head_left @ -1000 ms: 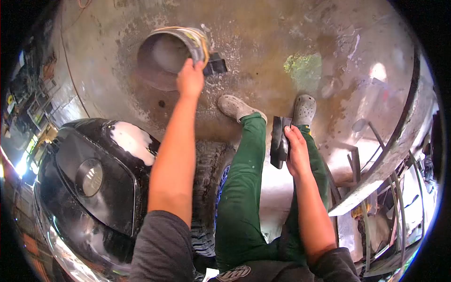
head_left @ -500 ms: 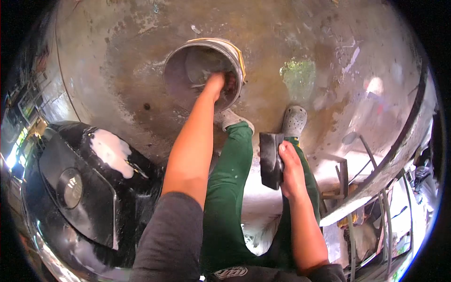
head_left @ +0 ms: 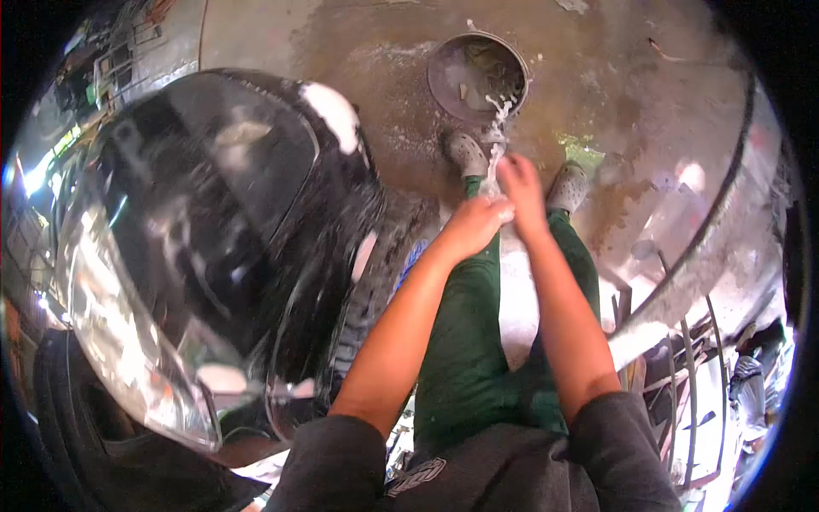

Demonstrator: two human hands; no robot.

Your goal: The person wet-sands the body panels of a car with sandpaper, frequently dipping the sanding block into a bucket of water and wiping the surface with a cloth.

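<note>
My left hand is curled closed in front of my legs, wet at the fingers; whatever it may hold is hidden. Close beside it, my right hand is smeared by motion, so its grip does not show. Splashing water stretches from my hands toward the bucket. That round bucket stands on the floor beyond my feet, with liquid and a pale piece inside. The dark block from earlier cannot be made out.
A glossy black vehicle body with whitish patches fills the left side. My grey clogs stand on the wet concrete floor. Metal bars and clutter lie at the lower right.
My left hand has come out of the bucket and drawn back beside my right hand. Water now splashes between them and the bucket. The view has shifted left, showing more of the vehicle.
</note>
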